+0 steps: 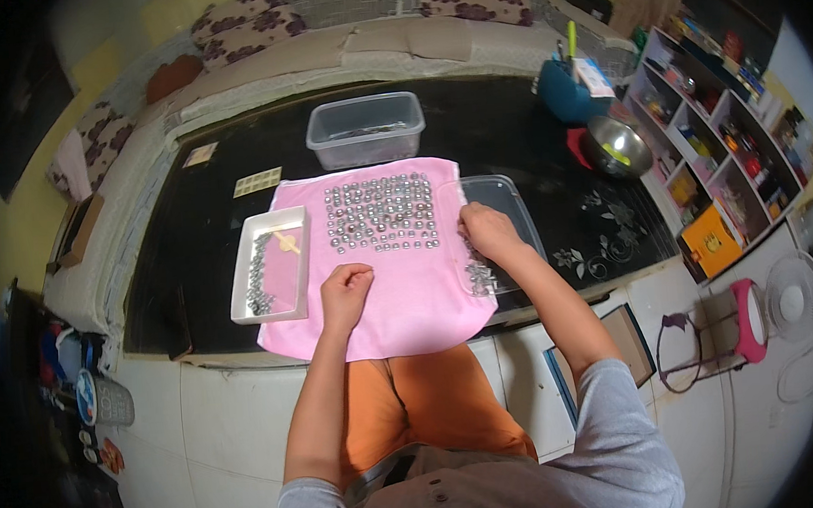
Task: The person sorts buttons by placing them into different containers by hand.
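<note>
A pink cloth (408, 282) lies before me, with rows of small, shiny silvery bead-like pieces (380, 214) on its upper half. My left hand (346, 291) hovers over or rests on the cloth just below these rows, fingers curled; whether they pinch anything is too small to tell. At the cloth's right edge, my right hand (489, 229) reaches down over a clear plastic lid (513, 205), its fingertips hidden beneath it. Loose small silvery pieces (479, 279) are heaped there below the hand. On the left, a white tray (304, 267) holds more small pieces and a pale stick-like tool (287, 242).
Behind the cloth stands a clear plastic container (366, 141) on the black table (236, 215). A pale card (257, 182) lies at left. Farther right are a steel bowl (620, 146), a blue holder (564, 97) and a compartmented shelf (710, 144).
</note>
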Available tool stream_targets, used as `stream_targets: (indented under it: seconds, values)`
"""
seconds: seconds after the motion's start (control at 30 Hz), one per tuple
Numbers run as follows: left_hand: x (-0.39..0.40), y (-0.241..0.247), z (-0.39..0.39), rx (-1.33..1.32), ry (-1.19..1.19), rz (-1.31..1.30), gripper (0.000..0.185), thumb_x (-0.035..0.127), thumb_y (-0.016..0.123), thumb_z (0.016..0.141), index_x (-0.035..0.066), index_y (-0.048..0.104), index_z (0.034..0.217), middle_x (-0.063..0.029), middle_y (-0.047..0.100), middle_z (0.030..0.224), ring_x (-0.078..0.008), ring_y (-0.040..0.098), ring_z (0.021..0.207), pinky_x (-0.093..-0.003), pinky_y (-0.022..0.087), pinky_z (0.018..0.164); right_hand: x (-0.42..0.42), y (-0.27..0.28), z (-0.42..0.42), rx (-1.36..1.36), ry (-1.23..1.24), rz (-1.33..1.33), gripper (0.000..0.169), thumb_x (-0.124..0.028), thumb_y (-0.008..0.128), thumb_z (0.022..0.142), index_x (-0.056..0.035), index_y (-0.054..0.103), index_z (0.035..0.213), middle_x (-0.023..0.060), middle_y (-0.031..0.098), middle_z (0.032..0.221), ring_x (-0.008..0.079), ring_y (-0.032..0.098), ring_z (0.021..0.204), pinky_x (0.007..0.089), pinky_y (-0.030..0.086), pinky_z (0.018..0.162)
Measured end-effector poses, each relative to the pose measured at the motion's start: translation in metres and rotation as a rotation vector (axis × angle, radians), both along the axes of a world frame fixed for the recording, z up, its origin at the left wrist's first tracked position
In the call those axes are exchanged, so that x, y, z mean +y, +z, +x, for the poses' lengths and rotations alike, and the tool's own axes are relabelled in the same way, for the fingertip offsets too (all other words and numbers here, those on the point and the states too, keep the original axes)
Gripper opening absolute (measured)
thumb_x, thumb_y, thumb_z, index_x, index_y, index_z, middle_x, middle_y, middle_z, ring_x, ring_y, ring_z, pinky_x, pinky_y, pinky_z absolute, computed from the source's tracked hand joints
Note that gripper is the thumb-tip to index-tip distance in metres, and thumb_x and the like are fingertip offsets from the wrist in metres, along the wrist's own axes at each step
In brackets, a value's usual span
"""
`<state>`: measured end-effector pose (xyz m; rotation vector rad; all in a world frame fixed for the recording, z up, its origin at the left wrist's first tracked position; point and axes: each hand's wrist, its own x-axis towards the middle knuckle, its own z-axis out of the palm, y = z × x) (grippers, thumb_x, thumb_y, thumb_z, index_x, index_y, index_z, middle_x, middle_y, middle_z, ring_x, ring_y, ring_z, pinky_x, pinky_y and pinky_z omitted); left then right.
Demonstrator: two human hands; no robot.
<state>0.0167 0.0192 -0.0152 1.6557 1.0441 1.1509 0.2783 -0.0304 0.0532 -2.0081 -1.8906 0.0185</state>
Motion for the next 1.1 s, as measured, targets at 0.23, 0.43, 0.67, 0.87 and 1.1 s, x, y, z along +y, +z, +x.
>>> stream_targets:
  seconds: [0.23, 0.43, 0.67, 0.87, 1.1]
  values:
    - [-0.004, 0.01, 0.002, 0.05, -0.056, 0.045, 0.01, 0.006, 0.063, 0.071, 0.002, 0.062, 0.081, -0.0027, 0.057, 0.076, -0.0067, 0.05, 0.065, -0.019, 0.042, 0.061, -0.007, -0.004, -0.065, 0.562, 0.226, 0.107, 0.007, -0.008, 0.058, 0.071, -0.002, 0.056, 0.074, 0.0111, 0.056, 0.067, 0.0218, 0.055, 0.061, 0.0301, 0.043, 0.058]
    - [-0.009, 0.048, -0.029, -0.027, -0.155, -0.056, 0.014, 0.007, 0.061, 0.073, 0.002, 0.062, 0.085, -0.0042, 0.057, 0.074, -0.0068, 0.051, 0.064, -0.0199, 0.043, 0.06, 0.007, -0.037, -0.098, 0.904, 0.268, -0.038, 0.008, -0.002, 0.063, 0.068, 0.0, 0.059, 0.075, 0.0047, 0.057, 0.068, 0.0089, 0.052, 0.061, 0.0212, 0.043, 0.056]
    - [0.088, 0.063, -0.1, 0.382, 0.188, 0.126, 0.021, 0.006, 0.059, 0.072, 0.0, 0.06, 0.091, -0.0081, 0.06, 0.08, -0.0126, 0.057, 0.069, -0.0235, 0.046, 0.061, 0.004, -0.053, -0.102, 0.85, 0.187, 0.061, 0.008, -0.002, 0.06, 0.069, -0.0006, 0.059, 0.076, 0.0053, 0.055, 0.069, 0.0089, 0.048, 0.055, 0.0208, 0.041, 0.053]
    - [0.136, 0.044, -0.103, 0.778, 0.232, 0.259, 0.023, 0.009, 0.063, 0.066, 0.002, 0.061, 0.088, -0.0164, 0.059, 0.085, -0.0267, 0.058, 0.077, -0.0321, 0.047, 0.07, 0.001, -0.048, -0.107, 0.847, 0.188, 0.093, 0.007, -0.003, 0.06, 0.069, -0.0009, 0.058, 0.076, 0.0054, 0.053, 0.068, 0.0096, 0.046, 0.053, 0.0217, 0.04, 0.051]
    - [0.149, 0.03, -0.098, 0.867, 0.295, 0.312, 0.009, 0.007, 0.063, 0.067, 0.003, 0.063, 0.075, -0.016, 0.058, 0.08, -0.029, 0.058, 0.075, -0.0352, 0.047, 0.069, 0.002, -0.051, -0.106, 0.828, 0.197, 0.101, 0.006, -0.004, 0.059, 0.07, -0.0016, 0.058, 0.075, 0.0048, 0.052, 0.067, 0.0095, 0.046, 0.053, 0.0221, 0.04, 0.051]
